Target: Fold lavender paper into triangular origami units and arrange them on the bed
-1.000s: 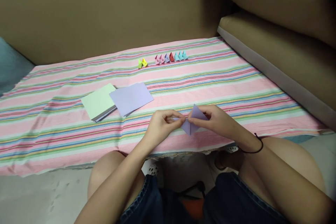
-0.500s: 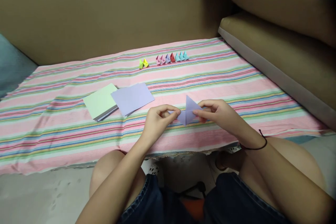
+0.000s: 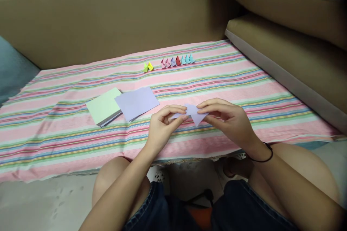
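I'm watching a seated person who is bending two bare hands over a folded purple paper (image 3: 198, 118), which is sitting at the middle of my clock, right in front of the knees; whether it is touching the striped cloth (image 3: 217, 83) below, I can't tell. The left hand (image 3: 166, 124) is holding it from nine o'clock, its fingers pinching one end against the thumb. The right hand (image 3: 230, 117) is gripping it from three o'clock, fingers lying on top and thumb tucking underneath, while a point of the paper is showing between the hands, aiming toward six. A dark wristband (image 3: 264, 160) is circling the right wrist, at four o'clock. Between nine and ten o'clock, some flat purple sheets (image 3: 137, 104) are overlapping the edge of a green-topped paper stack (image 3: 105, 105). Toward eleven, a yellow pair of little folded papers (image 3: 148, 66) is standing, and nearer twelve a row of seven (image 3: 178, 60) is running pink, purple, red and blue. Thick brown cushions (image 3: 284, 57) are lying piled at two o'clock.
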{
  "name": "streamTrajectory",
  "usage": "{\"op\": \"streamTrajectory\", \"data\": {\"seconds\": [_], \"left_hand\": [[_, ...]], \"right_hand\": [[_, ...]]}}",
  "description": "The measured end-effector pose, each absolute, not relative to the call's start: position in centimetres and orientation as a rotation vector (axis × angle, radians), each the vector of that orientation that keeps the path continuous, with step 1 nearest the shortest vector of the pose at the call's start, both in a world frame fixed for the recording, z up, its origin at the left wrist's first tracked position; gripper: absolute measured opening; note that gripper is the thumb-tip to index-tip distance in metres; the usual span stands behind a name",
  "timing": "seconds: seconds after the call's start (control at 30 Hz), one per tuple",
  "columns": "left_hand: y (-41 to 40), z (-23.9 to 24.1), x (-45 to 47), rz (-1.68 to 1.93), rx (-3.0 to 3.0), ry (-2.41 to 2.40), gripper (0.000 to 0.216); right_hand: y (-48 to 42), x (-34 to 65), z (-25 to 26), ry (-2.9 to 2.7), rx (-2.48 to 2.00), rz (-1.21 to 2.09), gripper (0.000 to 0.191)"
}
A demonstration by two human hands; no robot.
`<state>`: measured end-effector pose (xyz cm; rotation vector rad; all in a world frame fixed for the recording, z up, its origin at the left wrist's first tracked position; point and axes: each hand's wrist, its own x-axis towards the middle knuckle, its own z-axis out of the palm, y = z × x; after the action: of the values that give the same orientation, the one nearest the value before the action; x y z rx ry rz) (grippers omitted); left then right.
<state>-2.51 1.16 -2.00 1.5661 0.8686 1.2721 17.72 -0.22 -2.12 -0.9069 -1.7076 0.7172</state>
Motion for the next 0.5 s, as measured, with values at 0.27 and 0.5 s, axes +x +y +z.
{"op": "streamTrajectory", "data": {"seconds": [0.27,0.5], "left_hand": [[1.2,-2.6,-2.7,1.333,1.942,0.877,0.02],[1.0,-2.6,-2.5,1.255,1.685,0.939,0.019]], "right_hand": [[-0.4,17.0,-2.5,-1.507,-0.961,0.88,0.005],[-0.6,16.2,-3.0,-1.278,-1.077,1.138,0.012]]}}
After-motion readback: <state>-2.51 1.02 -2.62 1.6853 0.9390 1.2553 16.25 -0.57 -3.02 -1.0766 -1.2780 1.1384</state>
